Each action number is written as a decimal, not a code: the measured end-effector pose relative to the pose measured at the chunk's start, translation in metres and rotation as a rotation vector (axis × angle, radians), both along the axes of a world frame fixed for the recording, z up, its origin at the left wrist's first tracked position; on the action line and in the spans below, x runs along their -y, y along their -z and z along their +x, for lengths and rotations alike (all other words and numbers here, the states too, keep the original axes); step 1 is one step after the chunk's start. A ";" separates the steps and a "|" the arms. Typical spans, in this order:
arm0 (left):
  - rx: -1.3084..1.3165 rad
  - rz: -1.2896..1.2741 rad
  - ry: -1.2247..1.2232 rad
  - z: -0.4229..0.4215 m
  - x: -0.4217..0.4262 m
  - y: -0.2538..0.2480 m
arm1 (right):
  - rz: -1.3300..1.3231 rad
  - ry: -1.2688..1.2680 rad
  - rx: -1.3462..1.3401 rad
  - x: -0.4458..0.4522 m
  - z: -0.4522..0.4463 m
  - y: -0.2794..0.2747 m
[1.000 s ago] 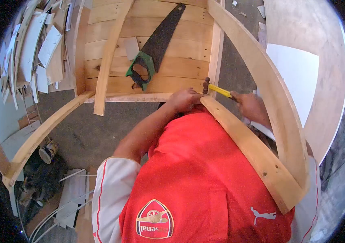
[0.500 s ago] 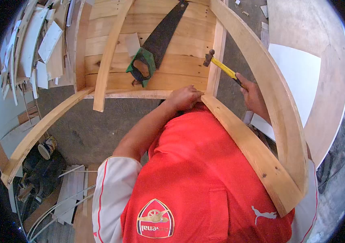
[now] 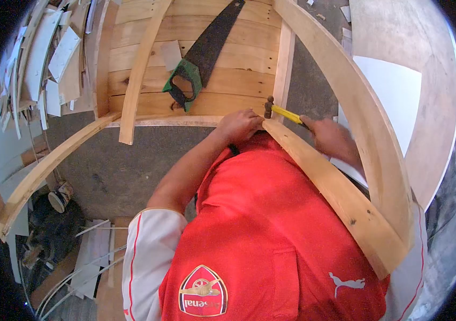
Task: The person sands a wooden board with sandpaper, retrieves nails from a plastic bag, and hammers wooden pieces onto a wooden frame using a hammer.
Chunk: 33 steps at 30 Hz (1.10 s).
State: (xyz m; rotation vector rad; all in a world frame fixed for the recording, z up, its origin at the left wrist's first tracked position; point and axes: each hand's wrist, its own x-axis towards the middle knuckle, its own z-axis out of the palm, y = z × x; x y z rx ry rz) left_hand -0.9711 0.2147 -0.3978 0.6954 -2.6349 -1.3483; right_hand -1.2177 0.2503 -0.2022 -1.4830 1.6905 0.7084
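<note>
My right hand (image 3: 332, 138) is wrapped round the yellow and black handle of a hammer (image 3: 288, 114). The hammer head is by the corner where a wooden strip (image 3: 340, 200) meets the slatted wooden frame (image 3: 238, 83). At that same corner my left hand (image 3: 240, 126) rests with curled fingers beside the strip's end. Whatever the left fingers pinch, if anything, is hidden. A handsaw (image 3: 201, 59) with a green handle lies on the planks beyond my hands.
A curved wooden arm (image 3: 354, 91) rises at the right, another (image 3: 51, 171) extends at the left. A loose batten (image 3: 141, 69) lies across the frame. Offcuts (image 3: 57, 59) are stacked at upper left. A white sheet (image 3: 388, 101) lies on a larger board at right.
My right hand has brought the hammer down and left, its head now close to the corner by my left hand. My left hand stays at that corner. The view has shifted slightly.
</note>
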 end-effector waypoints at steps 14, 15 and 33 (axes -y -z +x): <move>-0.147 0.020 0.058 -0.007 -0.002 0.045 | -0.268 0.454 0.251 -0.028 -0.029 0.021; -0.169 -0.016 0.077 -0.009 -0.002 0.047 | -0.290 0.552 0.251 -0.033 -0.029 0.020; 0.437 -0.130 0.004 -0.022 -0.013 -0.011 | -0.661 1.117 0.593 -0.222 0.029 0.124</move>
